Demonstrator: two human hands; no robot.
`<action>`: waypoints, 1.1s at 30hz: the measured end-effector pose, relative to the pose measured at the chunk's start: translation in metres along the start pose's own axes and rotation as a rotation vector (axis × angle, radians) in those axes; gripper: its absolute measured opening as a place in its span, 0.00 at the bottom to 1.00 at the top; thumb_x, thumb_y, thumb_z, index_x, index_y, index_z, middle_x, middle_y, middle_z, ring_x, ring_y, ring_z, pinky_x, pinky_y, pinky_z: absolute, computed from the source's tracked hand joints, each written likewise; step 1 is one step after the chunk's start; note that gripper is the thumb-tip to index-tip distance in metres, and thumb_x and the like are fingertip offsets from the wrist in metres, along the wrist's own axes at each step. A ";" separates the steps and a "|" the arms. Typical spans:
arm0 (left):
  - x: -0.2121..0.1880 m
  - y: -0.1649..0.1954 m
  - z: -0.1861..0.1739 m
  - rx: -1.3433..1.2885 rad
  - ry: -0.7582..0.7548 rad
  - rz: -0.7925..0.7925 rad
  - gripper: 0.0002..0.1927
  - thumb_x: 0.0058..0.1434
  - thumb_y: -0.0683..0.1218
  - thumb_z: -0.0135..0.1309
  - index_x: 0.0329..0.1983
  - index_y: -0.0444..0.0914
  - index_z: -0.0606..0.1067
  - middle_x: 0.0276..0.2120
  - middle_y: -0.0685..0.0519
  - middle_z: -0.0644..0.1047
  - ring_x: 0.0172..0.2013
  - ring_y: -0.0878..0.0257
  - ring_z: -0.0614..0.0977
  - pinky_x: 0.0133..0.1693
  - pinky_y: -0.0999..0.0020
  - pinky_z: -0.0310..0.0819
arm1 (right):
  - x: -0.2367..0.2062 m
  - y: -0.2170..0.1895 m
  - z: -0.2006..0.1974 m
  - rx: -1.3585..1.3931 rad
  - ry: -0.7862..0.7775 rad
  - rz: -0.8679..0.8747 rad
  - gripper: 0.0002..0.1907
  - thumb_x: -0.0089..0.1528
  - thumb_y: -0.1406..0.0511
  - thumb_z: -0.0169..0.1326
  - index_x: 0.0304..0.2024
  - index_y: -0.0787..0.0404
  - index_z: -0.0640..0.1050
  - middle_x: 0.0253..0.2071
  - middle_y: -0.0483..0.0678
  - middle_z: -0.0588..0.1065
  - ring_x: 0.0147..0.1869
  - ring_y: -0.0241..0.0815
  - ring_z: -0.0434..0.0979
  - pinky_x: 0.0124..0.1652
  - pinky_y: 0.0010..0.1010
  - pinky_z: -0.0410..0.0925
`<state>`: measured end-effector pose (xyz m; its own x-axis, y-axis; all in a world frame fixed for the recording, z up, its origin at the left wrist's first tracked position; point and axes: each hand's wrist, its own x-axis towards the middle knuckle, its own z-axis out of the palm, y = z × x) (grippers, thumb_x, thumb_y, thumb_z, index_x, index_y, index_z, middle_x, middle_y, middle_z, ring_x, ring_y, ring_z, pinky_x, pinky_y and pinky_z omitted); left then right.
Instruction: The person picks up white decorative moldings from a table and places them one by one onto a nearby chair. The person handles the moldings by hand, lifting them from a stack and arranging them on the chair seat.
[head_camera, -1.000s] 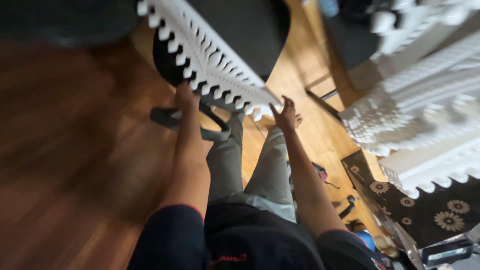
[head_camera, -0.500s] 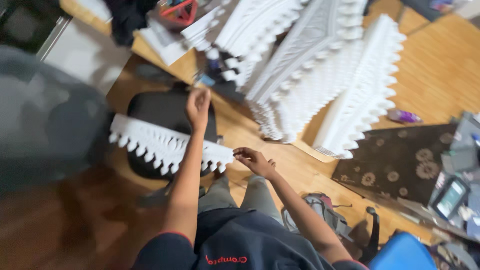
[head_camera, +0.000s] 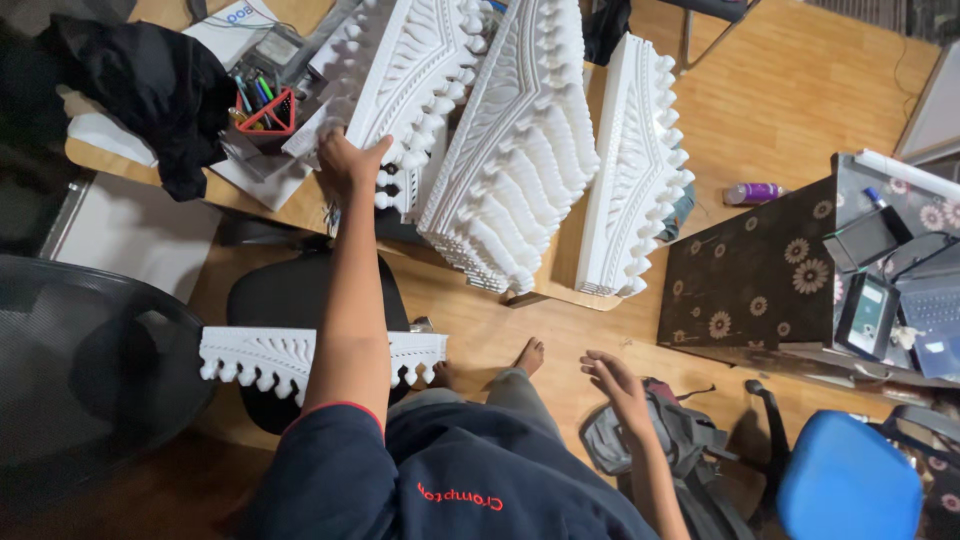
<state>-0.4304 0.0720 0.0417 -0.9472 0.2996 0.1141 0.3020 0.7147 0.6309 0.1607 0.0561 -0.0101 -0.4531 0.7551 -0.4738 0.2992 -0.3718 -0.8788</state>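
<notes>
My left hand (head_camera: 350, 160) reaches up and grips the lower edge of a white carved moulding piece (head_camera: 405, 70) that leans in a stack on the wooden table (head_camera: 560, 280). Two more stacks of the same white mouldings (head_camera: 520, 150) (head_camera: 635, 170) stand beside it. Another single white moulding strip (head_camera: 255, 358) lies across the black chair seat (head_camera: 265, 300), under my left forearm. My right hand (head_camera: 615, 382) hovers low with fingers spread and holds nothing, above a grey backpack (head_camera: 680, 450).
A black mesh chair (head_camera: 90, 380) stands at left and a blue chair (head_camera: 850, 490) at lower right. A black cloth (head_camera: 150, 90) and a red pen holder (head_camera: 265, 110) sit on the table. A flower-patterned table (head_camera: 770, 270) carries devices. A purple bottle (head_camera: 752, 192) lies on the floor.
The view swung up to the table. My left hand left the strip on the chair and rose to the stacked moulding. My right hand let go of the strip and dropped to the right.
</notes>
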 end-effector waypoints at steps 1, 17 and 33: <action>-0.001 0.002 -0.001 -0.087 0.031 0.020 0.43 0.39 0.65 0.76 0.48 0.33 0.77 0.49 0.40 0.77 0.52 0.43 0.77 0.53 0.50 0.72 | -0.001 0.002 -0.005 0.011 0.018 0.003 0.21 0.68 0.60 0.51 0.60 0.64 0.75 0.54 0.49 0.79 0.59 0.40 0.78 0.57 0.31 0.68; -0.020 0.029 -0.001 -1.444 0.113 -0.291 0.39 0.63 0.51 0.62 0.72 0.35 0.56 0.58 0.42 0.76 0.56 0.56 0.77 0.56 0.62 0.71 | 0.052 -0.034 0.035 0.007 -0.108 -0.134 0.19 0.70 0.61 0.50 0.58 0.65 0.76 0.52 0.48 0.79 0.55 0.36 0.79 0.54 0.30 0.69; -0.073 -0.029 -0.097 -1.656 -0.122 -0.040 0.31 0.62 0.51 0.63 0.63 0.34 0.66 0.56 0.46 0.77 0.55 0.55 0.80 0.55 0.59 0.75 | 0.062 -0.056 0.036 0.281 -0.074 -0.128 0.22 0.69 0.60 0.48 0.64 0.62 0.70 0.55 0.49 0.77 0.57 0.41 0.79 0.56 0.35 0.72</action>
<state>-0.3800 -0.0314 0.0895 -0.9136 0.4001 0.0720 -0.2304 -0.6554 0.7193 0.0855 0.1048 0.0077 -0.5354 0.7679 -0.3517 -0.0034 -0.4184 -0.9083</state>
